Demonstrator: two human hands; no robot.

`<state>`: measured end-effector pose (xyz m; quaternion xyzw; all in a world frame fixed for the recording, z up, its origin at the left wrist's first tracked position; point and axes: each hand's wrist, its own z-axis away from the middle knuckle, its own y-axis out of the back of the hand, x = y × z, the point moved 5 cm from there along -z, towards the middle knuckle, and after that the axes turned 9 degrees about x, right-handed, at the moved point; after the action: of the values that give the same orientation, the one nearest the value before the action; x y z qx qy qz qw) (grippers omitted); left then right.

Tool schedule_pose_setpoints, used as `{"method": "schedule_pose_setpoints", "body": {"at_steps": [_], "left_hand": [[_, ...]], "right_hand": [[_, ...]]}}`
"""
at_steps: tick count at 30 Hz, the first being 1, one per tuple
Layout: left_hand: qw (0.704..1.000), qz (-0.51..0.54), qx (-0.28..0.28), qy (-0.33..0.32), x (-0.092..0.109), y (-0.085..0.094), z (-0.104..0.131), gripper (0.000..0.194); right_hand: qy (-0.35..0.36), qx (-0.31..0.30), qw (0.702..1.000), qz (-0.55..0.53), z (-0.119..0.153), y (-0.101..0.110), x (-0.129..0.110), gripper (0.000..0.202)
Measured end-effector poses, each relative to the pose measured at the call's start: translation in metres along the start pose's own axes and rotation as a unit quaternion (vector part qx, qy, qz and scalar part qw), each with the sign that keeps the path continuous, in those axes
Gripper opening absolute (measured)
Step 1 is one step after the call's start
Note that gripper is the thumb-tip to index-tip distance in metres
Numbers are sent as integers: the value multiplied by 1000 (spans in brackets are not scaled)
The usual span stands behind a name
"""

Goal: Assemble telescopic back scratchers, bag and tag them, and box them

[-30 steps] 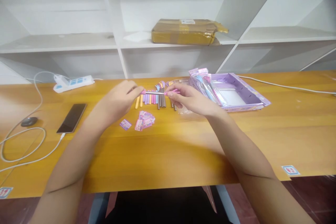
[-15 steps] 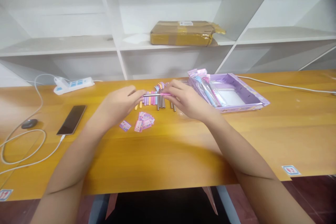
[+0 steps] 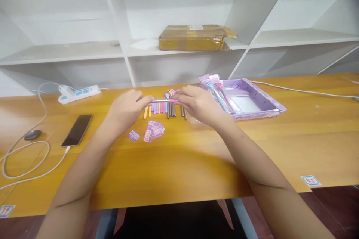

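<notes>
A thin metal rod with a pink end is held level between both hands. My left hand pinches its left end, and my right hand grips the pink end on the right. Behind and below the rod lie several coloured handles in a row, several dark metal rods and small coloured hand-shaped heads. Nearer the front edge are a small pile of printed cards and a single card.
At the right, a purple tray holds bagged pieces. On the left are a phone, a black mouse-like object, a power strip and white cables. A taped carton sits on the shelf.
The view has shifted slightly. Both hands still hold the rod, which has moved slightly left in the picture; more of the yellow handles shows beside my left hand.
</notes>
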<state>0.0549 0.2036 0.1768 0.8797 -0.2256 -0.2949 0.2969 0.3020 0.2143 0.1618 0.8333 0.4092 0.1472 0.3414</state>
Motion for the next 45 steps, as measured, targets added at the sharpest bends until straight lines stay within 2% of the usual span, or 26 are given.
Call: {"method": "schedule_pose_setpoints", "body": {"at_steps": [6,9,13,18,19,22,24,27,32,36,41,45], "left_hand": [[1000,-23,-6,0,2,-2,-2,32],[999,-27,-16,30,-9,1,0,34],[995,-51,-21,85,-49,16,7,30],[979,-75,-17,188,-114,43,23,31],[975,-82,-10,204,-125,48,28,32],[968,-98,4,231,-150,57,43,34],[966,-101,1,239,-160,59,51,34],[964,-100,-8,244,-168,59,59,38],[965,-89,-30,247,-169,53,59,43],[964,-54,-51,255,-163,45,53,41],[958,30,-54,281,-162,41,57,37],[968,22,-31,248,-163,42,60,44]], "right_hand": [[29,23,999,37,-2,5,0,37],[24,43,997,61,0,11,9,34],[-19,86,991,101,7,39,43,29],[-101,152,973,139,31,88,113,29],[-105,181,968,138,38,98,125,29],[-143,235,953,130,58,121,155,29],[-185,245,941,141,68,132,167,27],[-247,246,921,174,79,144,174,22],[-276,268,901,202,87,157,176,26],[-307,256,901,168,92,151,184,34],[-304,272,909,81,97,142,192,31],[-357,252,895,91,97,141,192,35]]}}
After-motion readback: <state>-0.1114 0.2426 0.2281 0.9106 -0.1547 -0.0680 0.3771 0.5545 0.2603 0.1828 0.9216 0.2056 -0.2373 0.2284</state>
